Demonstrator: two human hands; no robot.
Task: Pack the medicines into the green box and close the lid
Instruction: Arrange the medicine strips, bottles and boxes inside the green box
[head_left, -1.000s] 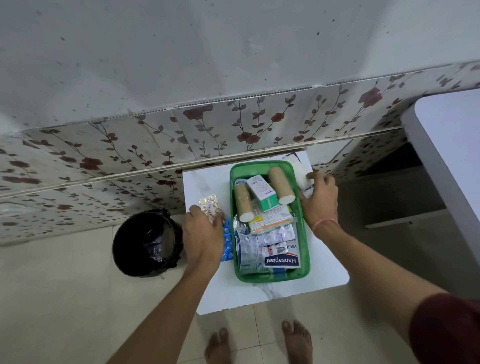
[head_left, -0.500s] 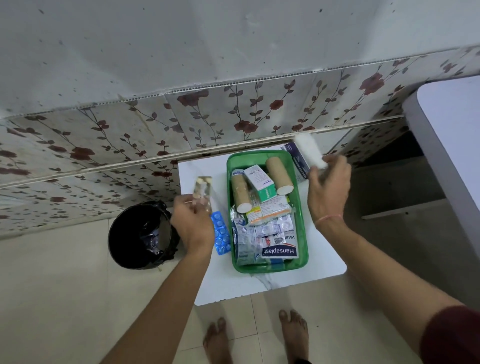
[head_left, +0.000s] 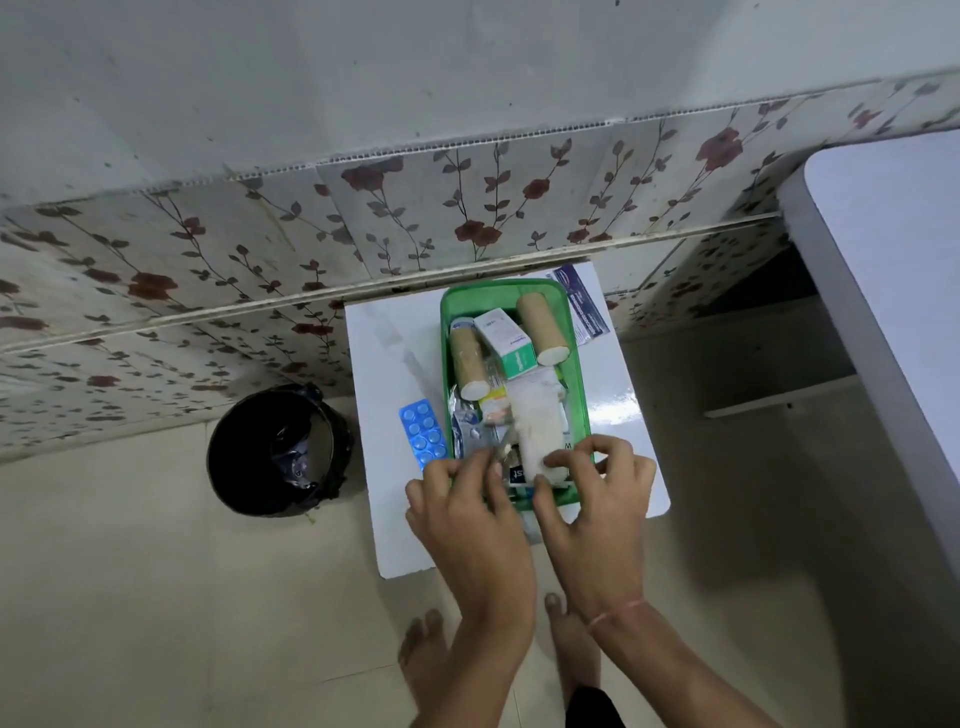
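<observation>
Two hands meet over the near end of the green box (head_left: 581, 395), which sits lengthwise on a small white table (head_left: 395, 353) pushed against a wall with flowered tiles. Bare tabletop shows on both sides of the box, wider on the left, where a blue pill strip (head_left: 423, 432) lies flat just beside the box wall. At the far right corner a dark blue packet (head_left: 582, 301) lies partly tucked behind the rim. A black bin (head_left: 278, 449) stands on the floor left of the table, well apart from it.

The box is open and nearly full: two brown rolls (head_left: 467, 364) with white ends lie on either side of a green-and-white carton (head_left: 506, 340), with foil strips and packets heaped below them.

The left hand (head_left: 467, 512) pinches a foil pill strip (head_left: 498, 441) between thumb and fingertips over the box, though blur makes the grip hard to read exactly. The right hand (head_left: 592, 514) has its fingers curled, thumb and forefinger closed on a white roll (head_left: 537, 431) that lies on top of the contents.
</observation>
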